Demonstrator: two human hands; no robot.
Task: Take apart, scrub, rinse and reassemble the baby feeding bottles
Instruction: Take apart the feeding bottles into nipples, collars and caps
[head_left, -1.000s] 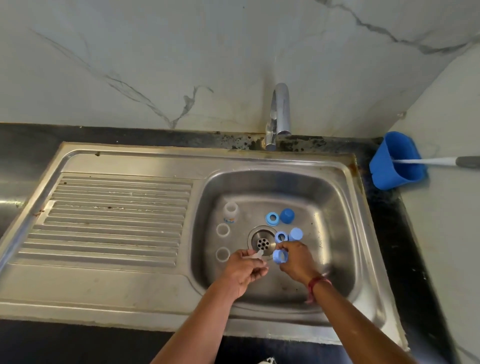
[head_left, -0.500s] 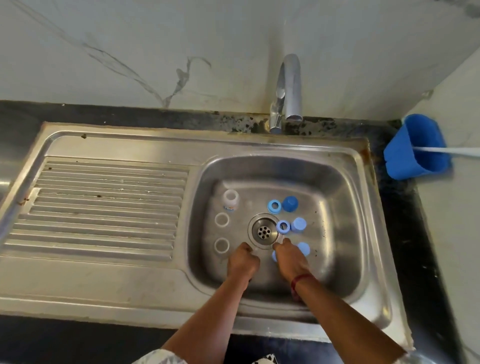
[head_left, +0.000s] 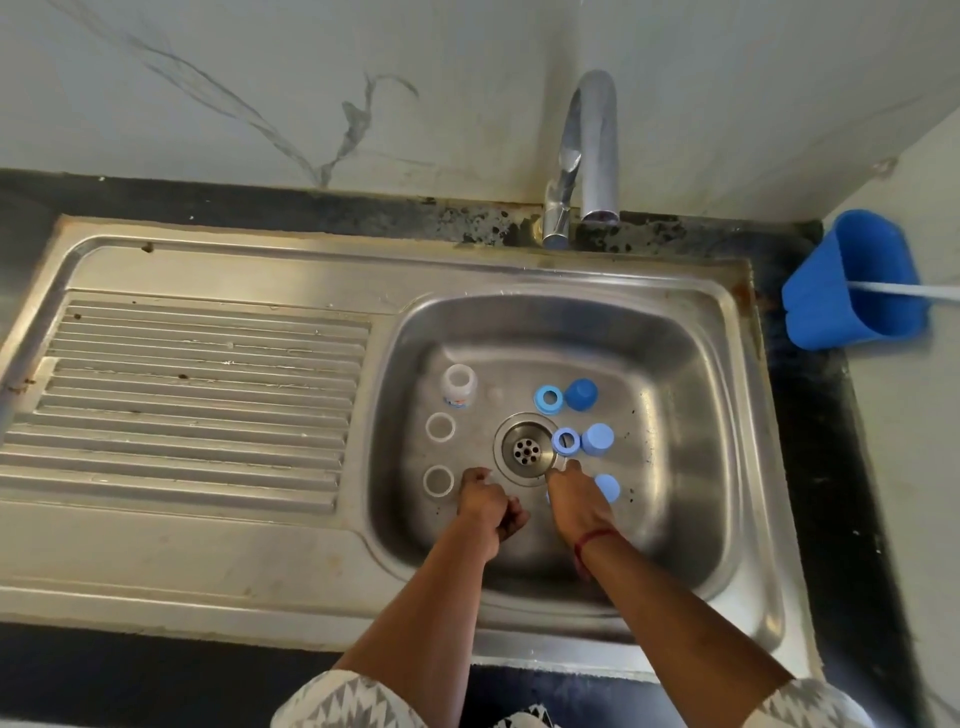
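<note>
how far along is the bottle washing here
Done: taken apart; three open clear bottles stand left of the drain, blue rings and caps lie loose on its right. In hand: left hand and right hand beside the drain, hold hidden. Left, seemingly: scrubbing, rinsing, reassembly; the tap is dry.

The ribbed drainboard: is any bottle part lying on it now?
No, the drainboard carries no parts; the clear bottles, blue rings and blue caps all sit inside the sink basin.
</note>
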